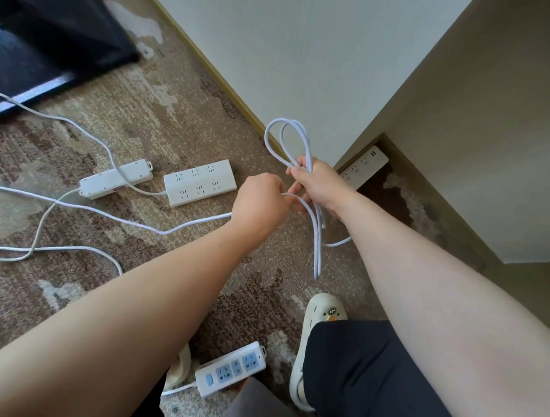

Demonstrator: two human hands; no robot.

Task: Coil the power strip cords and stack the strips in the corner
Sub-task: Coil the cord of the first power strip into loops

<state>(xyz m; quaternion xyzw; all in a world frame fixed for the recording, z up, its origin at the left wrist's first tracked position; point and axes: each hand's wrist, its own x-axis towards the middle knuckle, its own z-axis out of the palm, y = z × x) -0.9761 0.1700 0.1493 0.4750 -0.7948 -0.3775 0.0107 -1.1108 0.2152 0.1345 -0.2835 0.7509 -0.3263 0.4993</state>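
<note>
1. Above the carpet (162,114), the right hand (318,185) grasps looped white cord (292,140).
2. Beside it, the left hand (261,200) pinches the same cord's trailing length.
3. One power strip (364,169) lies in the corner (no legible writing anywhere).

There is one camera, worn on the person's head. It looks forward and down at the carpet floor (161,127). Both arms reach out from the bottom of the frame, very close. The wall corner (336,160) sits farther off, right of the middle.
</note>
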